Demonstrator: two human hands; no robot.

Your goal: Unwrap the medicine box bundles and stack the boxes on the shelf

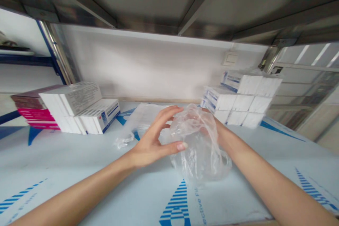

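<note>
A thin clear plastic bag [197,152] stands loosely puffed up in front of me, its crumpled top bunched between my hands. My left hand [156,136] curves around its left side with thumb and fingers spread apart; the thumb tip lies against or just in front of the film. On the right, my right hand [215,123] holds the bag near its upper edge, and the film partly covers its fingers. Behind the left hand, more clear plastic bags [144,114] lie flat on the film-covered shelf [127,190].
White and blue boxes [87,109] stand at the left beside pink boxes [39,113]. More white boxes [241,99] are stacked at the back right. A metal shelf [148,3] hangs low overhead. Metal posts [57,53] and a white wall [148,63] bound the space.
</note>
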